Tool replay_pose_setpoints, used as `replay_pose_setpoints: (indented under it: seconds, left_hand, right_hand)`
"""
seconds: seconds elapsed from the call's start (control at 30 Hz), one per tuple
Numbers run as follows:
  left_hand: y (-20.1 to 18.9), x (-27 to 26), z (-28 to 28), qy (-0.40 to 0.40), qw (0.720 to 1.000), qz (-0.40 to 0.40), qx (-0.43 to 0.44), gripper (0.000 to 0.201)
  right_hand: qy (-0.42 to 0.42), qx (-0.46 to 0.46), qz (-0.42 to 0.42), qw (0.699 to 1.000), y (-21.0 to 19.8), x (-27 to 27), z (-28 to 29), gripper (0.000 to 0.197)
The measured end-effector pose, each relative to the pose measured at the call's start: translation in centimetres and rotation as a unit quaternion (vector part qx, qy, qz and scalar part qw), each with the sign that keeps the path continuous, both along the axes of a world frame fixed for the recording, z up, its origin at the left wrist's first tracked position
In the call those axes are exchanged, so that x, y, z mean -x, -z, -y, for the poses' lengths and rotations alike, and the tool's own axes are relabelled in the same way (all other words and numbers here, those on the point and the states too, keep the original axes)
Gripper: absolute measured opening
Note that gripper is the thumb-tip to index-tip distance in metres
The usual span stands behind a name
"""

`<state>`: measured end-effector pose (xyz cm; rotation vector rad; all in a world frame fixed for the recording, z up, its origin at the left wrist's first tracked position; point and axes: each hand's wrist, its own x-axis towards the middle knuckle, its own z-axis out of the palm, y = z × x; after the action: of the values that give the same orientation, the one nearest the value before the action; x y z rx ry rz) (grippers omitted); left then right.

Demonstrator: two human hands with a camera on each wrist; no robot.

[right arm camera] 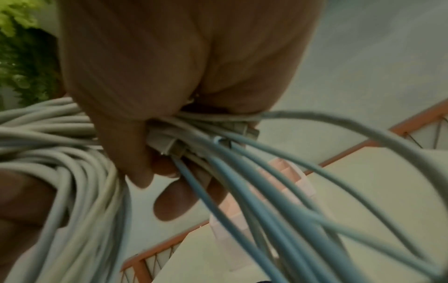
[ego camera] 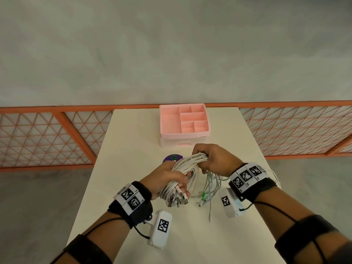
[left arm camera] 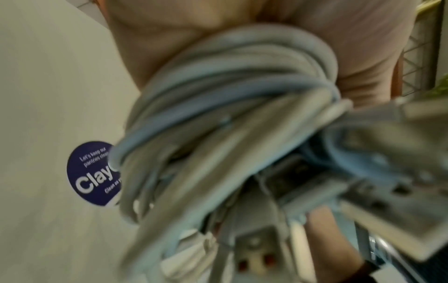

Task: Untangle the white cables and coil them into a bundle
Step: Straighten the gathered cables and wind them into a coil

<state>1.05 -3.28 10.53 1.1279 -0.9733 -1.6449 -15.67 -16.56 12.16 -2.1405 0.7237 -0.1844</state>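
White cables (ego camera: 187, 166) hang coiled above the table (ego camera: 133, 141), the left hand (ego camera: 167, 178) clamped round them at seven o'clock, the right hand (ego camera: 213, 159) gripping their top at one o'clock; loose ends (ego camera: 211, 187) dangle beneath.

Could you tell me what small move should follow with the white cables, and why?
Probably wind the loose strands hanging below the right hand onto the coil of white cables, which the left hand also grips; those trailing ends reach the cream table uncoiled.
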Motion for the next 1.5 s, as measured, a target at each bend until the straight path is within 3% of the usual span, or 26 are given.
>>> replay_pose_setpoints:
  seconds: [0.1, 0.2, 0.3, 0.43, 0.57, 0.7, 0.77, 0.83, 0.9, 0.93, 1.03, 1.17, 1.23, 1.37, 1.5]
  left_hand:
    - [0.3, -0.7, 0.2, -0.021, 0.999, 0.018, -0.015, 0.010]
    - [1.0, -1.7, 0.3, -0.035, 0.998, 0.035, -0.040, 0.027]
    - [1.2, -2.0, 0.2, -0.044, 0.997, 0.045, -0.041, 0.026]
    - [0.6, -1.8, 0.2, -0.036, 0.998, 0.047, -0.027, 0.009]
    - [0.2, -1.5, 0.0, 0.012, 0.996, 0.084, 0.005, 0.008]
    - [0.6, -0.8, 0.0, 0.023, 0.995, 0.102, 0.006, 0.006]
    - [0.8, -0.6, 0.1, 0.013, 0.996, 0.092, -0.003, 0.006]
    - [1.1, -0.7, 0.1, 0.003, 0.996, 0.086, -0.012, 0.008]
    - [1.2, -1.1, 0.1, -0.011, 0.997, 0.080, -0.019, 0.007]
    - [1.3, -1.3, 0.1, -0.019, 0.997, 0.077, -0.022, 0.006]
    - [1.3, -2.0, 0.1, -0.039, 0.996, 0.074, -0.026, 0.007]
    - [1.5, -2.3, 0.1, -0.023, 0.994, 0.104, -0.021, 0.007]
    - [1.5, -2.1, 0.1, 0.000, 0.990, 0.138, -0.013, 0.006]
    - [1.7, -2.0, 0.0, 0.024, 0.986, 0.166, -0.011, 0.011]
    - [1.5, -1.8, 0.0, 0.024, 0.986, 0.166, -0.008, 0.022]
  right_hand:
    - [-0.008, -0.061, -0.005, 0.998, 0.1, 0.2, 0.6, 0.017]
    - [-0.012, -0.136, 0.026, 0.990, -0.2, 0.7, 1.0, 0.026]
    - [0.013, -0.201, 0.065, 0.977, 0.1, 0.9, 1.1, 0.025]
    - [0.132, -0.350, 0.170, 0.912, 1.5, 0.6, 1.6, 0.017]
    - [0.207, -0.315, 0.134, 0.917, 2.2, 0.8, 2.3, 0.019]
    - [0.347, -0.279, 0.143, 0.884, 2.4, 0.2, 2.7, 0.014]
    - [0.379, -0.251, 0.112, 0.884, 2.7, -0.2, 2.7, 0.015]
    - [0.377, -0.226, 0.081, 0.895, 2.9, -0.3, 2.6, 0.015]
    - [0.362, -0.243, 0.102, 0.894, 3.1, 0.0, 2.7, 0.009]
    - [0.350, -0.275, 0.136, 0.885, 3.2, 0.2, 2.7, 0.006]
    - [0.308, -0.379, 0.240, 0.839, 3.3, 1.1, 2.8, 0.022]
    - [0.285, -0.411, 0.296, 0.814, 3.5, 1.1, 2.7, 0.032]
    - [0.272, -0.408, 0.283, 0.824, 3.3, 0.9, 3.0, 0.033]
    - [0.201, -0.290, 0.089, 0.931, 2.0, 1.1, 3.6, 0.021]
    - [0.208, -0.214, 0.058, 0.953, 1.9, 0.9, 4.0, 0.019]
